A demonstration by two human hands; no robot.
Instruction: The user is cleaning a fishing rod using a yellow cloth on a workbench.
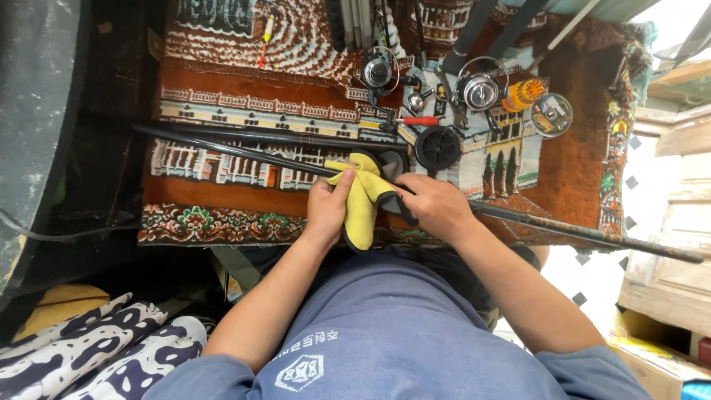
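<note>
In the middle of the frame, my left hand (328, 207) pinches a yellow cloth (361, 200) around a long dark rod (244, 152). My right hand (437, 207) grips the rod beside it.

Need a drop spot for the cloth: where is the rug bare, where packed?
Bare: the brown rug left of the silver fishing reels, above the long black rod; also the rug's plain brown right end, past the round tin. Crowded: reels, black spool, red-handled screwdriver and orange spool just above both hands.
</note>
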